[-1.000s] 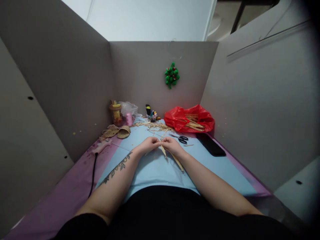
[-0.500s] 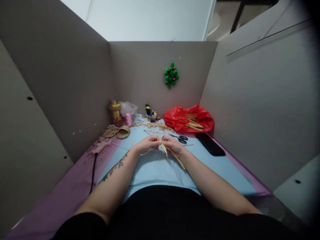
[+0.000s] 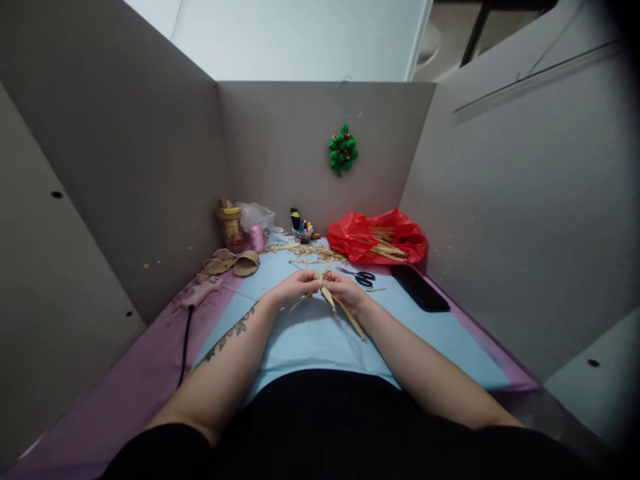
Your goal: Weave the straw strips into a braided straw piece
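Observation:
Between my two hands, over the light blue sheet, are several pale dried straw strips [image 3: 328,297]. My left hand [image 3: 302,285] is closed, pinching them from the left at their meeting point. From the right, my right hand [image 3: 344,291] pinches the same bundle, its fingertips almost touching the left ones. Strip ends hang down toward me, and a shorter one sticks out under the left hand. Just beyond the right hand lie black-handled scissors [image 3: 364,277]. The fingers partly hide how the strips cross.
A red plastic bag [image 3: 350,239] of straw stands at the back right, with a black phone-like slab [image 3: 420,288] before it. Straw scraps [image 3: 315,253] litter the back. At left are a pink glue gun [image 3: 203,292], woven pieces [image 3: 247,264], a pink thread spool [image 3: 257,238] and a pen holder [image 3: 303,233].
The long strip's hanging end below my right hand has swung slightly left. Both hands keep their pinch at nearly the same place.

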Demonstrator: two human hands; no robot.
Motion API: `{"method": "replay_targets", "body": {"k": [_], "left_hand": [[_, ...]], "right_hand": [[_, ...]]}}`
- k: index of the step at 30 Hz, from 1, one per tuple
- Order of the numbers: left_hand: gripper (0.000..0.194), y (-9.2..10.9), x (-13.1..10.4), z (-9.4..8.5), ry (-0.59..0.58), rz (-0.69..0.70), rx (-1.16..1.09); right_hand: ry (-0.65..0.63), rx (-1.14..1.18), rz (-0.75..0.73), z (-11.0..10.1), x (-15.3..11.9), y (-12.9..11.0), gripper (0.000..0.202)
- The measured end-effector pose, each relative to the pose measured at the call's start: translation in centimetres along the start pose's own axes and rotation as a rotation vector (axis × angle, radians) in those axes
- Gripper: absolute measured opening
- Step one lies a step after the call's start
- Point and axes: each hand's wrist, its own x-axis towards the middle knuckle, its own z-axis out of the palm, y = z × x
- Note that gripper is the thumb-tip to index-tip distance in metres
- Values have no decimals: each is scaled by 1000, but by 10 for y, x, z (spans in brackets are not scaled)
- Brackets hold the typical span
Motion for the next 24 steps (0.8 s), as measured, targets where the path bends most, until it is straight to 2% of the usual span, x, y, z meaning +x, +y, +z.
{"method": "replay_targets", "body": {"k": [11, 16, 24], "left_hand": [[31, 0, -1, 1, 11, -21, 9], [35, -1, -1, 2, 22, -49, -17], [38, 7, -5, 6, 53, -126, 129]], "right_hand": [[6, -56, -1, -3, 0, 3, 31], [18, -169, -41, -1, 2, 4, 25], [92, -337, -116, 1, 4, 9, 20]]}}
